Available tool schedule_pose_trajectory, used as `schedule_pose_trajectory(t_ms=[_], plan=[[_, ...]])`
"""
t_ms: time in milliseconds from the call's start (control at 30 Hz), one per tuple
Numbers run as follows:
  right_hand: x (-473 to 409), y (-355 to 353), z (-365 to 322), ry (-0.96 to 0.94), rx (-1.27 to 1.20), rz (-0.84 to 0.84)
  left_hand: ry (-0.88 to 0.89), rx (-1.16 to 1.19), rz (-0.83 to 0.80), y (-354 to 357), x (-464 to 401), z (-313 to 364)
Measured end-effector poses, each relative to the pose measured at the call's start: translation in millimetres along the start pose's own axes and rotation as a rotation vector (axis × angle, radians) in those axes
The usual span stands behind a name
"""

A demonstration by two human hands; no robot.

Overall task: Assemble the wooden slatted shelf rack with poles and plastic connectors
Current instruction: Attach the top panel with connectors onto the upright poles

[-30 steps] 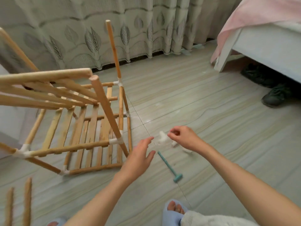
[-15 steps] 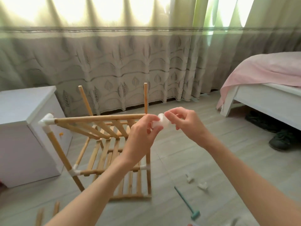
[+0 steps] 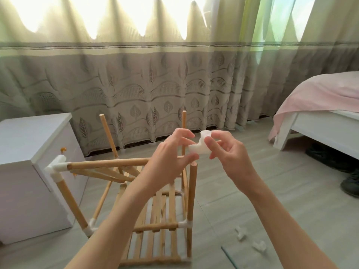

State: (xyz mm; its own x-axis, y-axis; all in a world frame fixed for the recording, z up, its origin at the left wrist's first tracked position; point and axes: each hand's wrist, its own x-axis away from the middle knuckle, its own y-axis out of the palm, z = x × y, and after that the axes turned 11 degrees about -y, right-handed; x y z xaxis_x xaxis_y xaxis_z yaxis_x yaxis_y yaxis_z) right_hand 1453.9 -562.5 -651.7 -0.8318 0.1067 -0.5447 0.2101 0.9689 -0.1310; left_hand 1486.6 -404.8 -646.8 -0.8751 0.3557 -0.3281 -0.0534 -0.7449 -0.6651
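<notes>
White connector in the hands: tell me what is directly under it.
Just below the white connector, pinched between left hand and right hand, stands the bare top of the rack's near right pole. The left hand covers the rail's joint there.

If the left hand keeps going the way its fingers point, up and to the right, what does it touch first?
The white plastic connector. The left hand has its fingers at the connector's near end, which the right hand pinches from the other side. Behind it stands a rack pole, though depth there is unclear.

Rack [image 3: 155,200] between cabinet [image 3: 29,162] and bed [image 3: 320,121]
</notes>
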Motion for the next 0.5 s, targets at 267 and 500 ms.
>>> schedule_pose_trajectory(t_ms=[267, 500], plan=[[-5, 6, 25, 0.174, -0.018, 0.191, -0.154, -0.319, -0.275, -10, -18, -29], [-12, 20, 32, 0.383, -0.235, 0.233, -0.098, -0.213, -0.188, -9, -23, -26]])
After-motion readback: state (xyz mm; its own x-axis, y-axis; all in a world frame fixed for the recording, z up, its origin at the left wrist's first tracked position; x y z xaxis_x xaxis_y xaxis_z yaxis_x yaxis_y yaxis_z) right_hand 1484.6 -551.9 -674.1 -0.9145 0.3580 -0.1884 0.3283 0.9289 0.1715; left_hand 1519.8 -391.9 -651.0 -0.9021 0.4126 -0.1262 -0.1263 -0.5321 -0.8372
